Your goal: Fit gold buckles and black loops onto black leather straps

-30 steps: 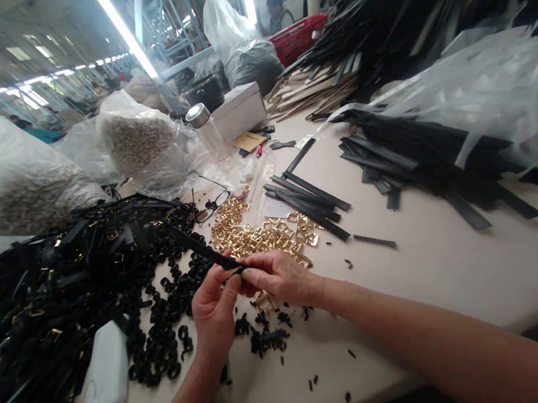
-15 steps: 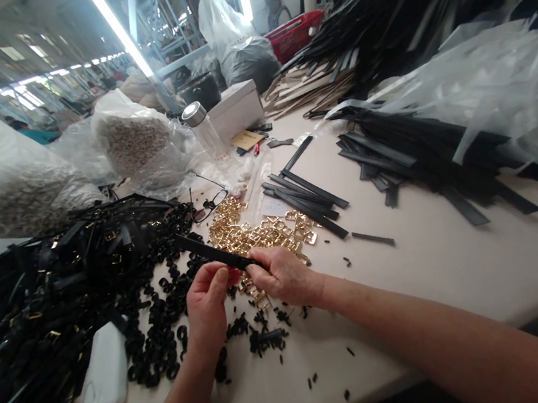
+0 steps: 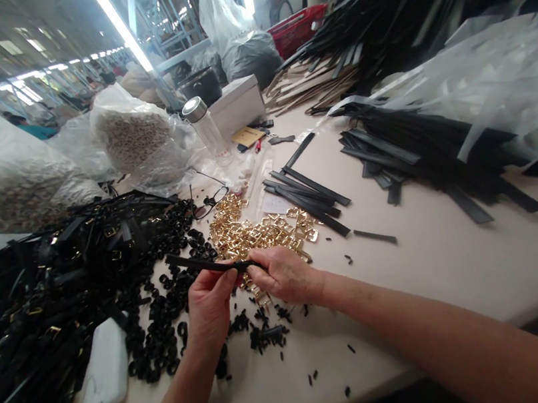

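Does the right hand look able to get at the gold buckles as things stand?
Probably yes: the gold buckles lie mostly uncovered just beyond the right hand, though it would likely need to release the black strap first.

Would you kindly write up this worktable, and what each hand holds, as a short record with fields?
Left hand: pinching a black strap
Right hand: holding the same strap
Just beyond hands: gold buckles, heaped
Left side: black loops; heap of buckled straps; white device with cable
Right side: loose black strips
Further back: glasses; bottle, upright; white box
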The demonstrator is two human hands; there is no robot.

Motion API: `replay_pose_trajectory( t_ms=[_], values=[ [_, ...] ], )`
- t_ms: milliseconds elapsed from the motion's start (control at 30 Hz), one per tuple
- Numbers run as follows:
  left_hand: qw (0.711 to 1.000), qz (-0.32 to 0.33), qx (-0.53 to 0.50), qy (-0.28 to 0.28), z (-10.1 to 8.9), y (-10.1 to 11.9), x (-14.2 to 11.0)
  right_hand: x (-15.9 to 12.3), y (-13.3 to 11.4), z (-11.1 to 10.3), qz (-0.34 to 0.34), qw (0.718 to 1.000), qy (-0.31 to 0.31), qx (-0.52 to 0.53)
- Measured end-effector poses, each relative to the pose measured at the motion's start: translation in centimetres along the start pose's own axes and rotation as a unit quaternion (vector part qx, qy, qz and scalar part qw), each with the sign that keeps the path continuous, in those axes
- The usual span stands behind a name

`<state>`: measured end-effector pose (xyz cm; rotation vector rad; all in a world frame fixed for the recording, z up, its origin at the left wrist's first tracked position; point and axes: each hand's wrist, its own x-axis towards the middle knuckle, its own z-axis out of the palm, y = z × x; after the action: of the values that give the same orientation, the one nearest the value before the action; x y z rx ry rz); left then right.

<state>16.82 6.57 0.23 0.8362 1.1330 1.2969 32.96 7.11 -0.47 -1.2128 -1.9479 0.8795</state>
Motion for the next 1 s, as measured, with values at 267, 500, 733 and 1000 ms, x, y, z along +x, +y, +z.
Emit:
replay_pose_trajectory(
  t_ms=[267, 500, 733, 1000],
  values=[
    [1.0, -0.007, 0.019, 0.001, -0.4, -0.2, 0.3, -0.1, -0.3, -0.7, 0.003, 0.999, -0.042, -0.005],
    [0.999, -0.012, 0.044, -0.021, -0.9, -0.6, 0.3, -0.2, -0.3, -0.8, 0.001, 0.999, -0.04, -0.026],
    [0.992, 0.024, 0.101, -0.069, -1.7, -0.2, 0.4, -0.2, -0.2, -1.3, -0.039, 0.992, -0.07, -0.099],
    [0.987, 0.025, 0.115, -0.108, -1.5, 0.0, 0.5, -0.3, -0.5, -1.8, -0.04, 0.991, -0.091, -0.088]
  ],
)
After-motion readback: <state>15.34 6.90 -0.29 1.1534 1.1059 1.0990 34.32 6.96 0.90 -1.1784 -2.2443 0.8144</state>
